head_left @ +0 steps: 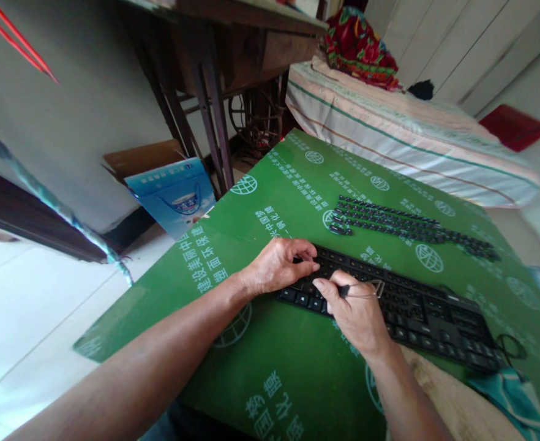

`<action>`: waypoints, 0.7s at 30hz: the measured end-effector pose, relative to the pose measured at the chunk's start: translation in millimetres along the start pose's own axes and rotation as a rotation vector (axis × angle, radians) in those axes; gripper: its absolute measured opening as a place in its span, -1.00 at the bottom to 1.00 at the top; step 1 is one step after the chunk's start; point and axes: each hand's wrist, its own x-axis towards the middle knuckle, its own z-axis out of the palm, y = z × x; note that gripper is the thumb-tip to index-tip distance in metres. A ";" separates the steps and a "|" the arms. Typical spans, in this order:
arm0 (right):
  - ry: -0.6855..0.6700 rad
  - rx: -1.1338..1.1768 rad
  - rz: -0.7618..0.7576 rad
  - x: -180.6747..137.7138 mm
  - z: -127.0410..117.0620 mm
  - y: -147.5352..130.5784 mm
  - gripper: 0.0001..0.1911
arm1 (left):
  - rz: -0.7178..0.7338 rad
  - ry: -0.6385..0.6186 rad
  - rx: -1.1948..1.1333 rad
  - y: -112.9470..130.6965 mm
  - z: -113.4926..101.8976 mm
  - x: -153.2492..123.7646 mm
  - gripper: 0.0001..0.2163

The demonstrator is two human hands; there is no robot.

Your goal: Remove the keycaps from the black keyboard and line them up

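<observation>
A black keyboard [444, 331] lies on the green table, with many of its upper keys off and the bottom row still on. Over its left end, my left hand [281, 263] has curled fingers, thumb and forefinger tips close together at the key area. Whatever they pinch is too small to make out. My right hand [355, 309] is closed around the dark handle of a wire keycap puller [378, 289], whose wire loop points right. The right thumb reaches toward the left fingertips, just above the keys. Loose black keycaps [389, 222] lie in rows behind the keyboard.
The green table sheet [270, 343] bears white print. A cable [511, 348] curls off the keyboard's right end near a teal cloth [511, 392]. Beyond stand a bed [389, 128] and a wooden sewing-machine table [247, 55]; a blue bag [171, 190] sits left.
</observation>
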 end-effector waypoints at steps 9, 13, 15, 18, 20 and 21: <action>0.087 0.083 -0.052 -2.0 5.1 6.2 -0.55 | 0.301 -0.229 0.221 4.7 12.7 -1.6 -0.84; 0.112 0.111 -0.043 -3.6 5.2 8.4 -0.55 | 0.269 -0.220 0.269 0.8 19.9 -2.6 -0.84; 0.136 0.142 -0.035 -3.6 4.2 9.4 -0.55 | 0.276 -0.221 0.281 -0.2 21.9 -3.2 -0.84; 0.170 0.178 -0.017 -2.5 2.1 9.8 -0.56 | 0.282 -0.212 0.315 0.1 24.3 -4.4 -0.82; 0.160 0.194 -0.008 -1.5 1.0 9.7 -0.56 | 0.282 -0.199 0.340 0.2 25.4 -5.1 -0.81; 0.154 0.204 -0.005 -1.1 0.7 9.6 -0.56 | 0.285 -0.194 0.343 0.0 25.6 -5.3 -0.81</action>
